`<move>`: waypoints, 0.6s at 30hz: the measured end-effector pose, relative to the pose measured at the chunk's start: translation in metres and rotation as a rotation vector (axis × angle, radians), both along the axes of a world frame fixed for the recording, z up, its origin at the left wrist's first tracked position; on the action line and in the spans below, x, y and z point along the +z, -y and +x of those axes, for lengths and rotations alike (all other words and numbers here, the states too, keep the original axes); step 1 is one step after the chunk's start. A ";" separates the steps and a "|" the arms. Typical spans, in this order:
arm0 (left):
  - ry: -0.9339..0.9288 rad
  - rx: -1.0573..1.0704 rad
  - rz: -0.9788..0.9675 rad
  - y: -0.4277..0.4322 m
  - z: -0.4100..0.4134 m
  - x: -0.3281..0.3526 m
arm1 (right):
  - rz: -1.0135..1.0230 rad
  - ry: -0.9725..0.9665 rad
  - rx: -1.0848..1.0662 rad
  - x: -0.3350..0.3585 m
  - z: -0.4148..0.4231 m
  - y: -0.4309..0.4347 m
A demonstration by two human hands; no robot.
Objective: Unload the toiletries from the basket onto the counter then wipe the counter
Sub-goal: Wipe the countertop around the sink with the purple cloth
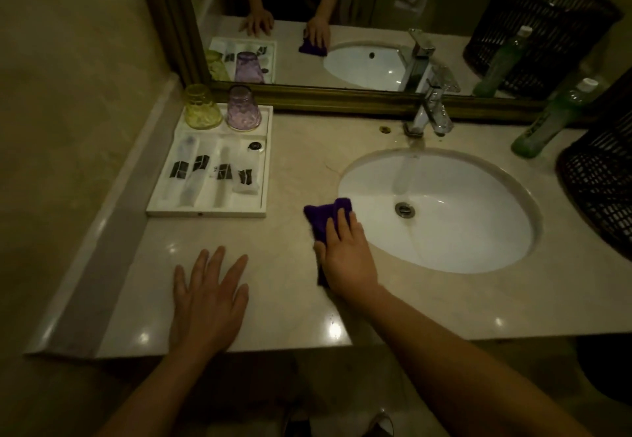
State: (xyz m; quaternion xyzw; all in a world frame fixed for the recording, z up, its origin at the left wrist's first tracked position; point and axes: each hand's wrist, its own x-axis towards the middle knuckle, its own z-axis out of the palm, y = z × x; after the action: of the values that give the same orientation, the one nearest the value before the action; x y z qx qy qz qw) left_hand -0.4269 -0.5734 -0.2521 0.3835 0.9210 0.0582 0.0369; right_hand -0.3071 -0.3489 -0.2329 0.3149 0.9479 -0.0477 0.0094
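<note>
My right hand (345, 255) presses flat on a purple cloth (325, 216) lying on the beige counter (290, 310), just left of the white sink (444, 231). My left hand (210, 296) rests palm down on the counter near its front edge, fingers spread, holding nothing. A dark woven basket (602, 176) stands at the right edge of the counter; its inside is hidden. A green bottle (550, 122) stands beside it. A white tray (208, 212) at the left holds several wrapped toiletries (213, 171).
A yellow cup (201, 108) and a purple cup (243, 110) sit upside down at the tray's back. A chrome tap (431, 111) rises behind the sink. A mirror (342, 9) runs along the back wall, a raised ledge (113, 231) along the left.
</note>
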 end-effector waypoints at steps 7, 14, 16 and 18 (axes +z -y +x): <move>-0.038 -0.009 -0.052 -0.001 -0.001 -0.006 | -0.072 0.004 0.352 -0.017 0.031 0.126; -0.009 0.008 0.000 -0.002 -0.002 -0.006 | 0.049 -0.218 0.184 0.001 0.113 0.035; -0.015 0.006 0.002 -0.002 -0.001 -0.006 | -0.064 -0.292 -0.022 0.011 0.113 0.007; -0.019 0.002 0.011 0.000 0.000 -0.005 | -0.165 -0.380 -0.170 0.022 0.101 -0.010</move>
State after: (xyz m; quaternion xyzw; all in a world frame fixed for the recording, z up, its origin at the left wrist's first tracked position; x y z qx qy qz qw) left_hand -0.4274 -0.5733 -0.2568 0.3832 0.9214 0.0596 0.0262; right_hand -0.2063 -0.3386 -0.2104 0.3773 0.8955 -0.1842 -0.1476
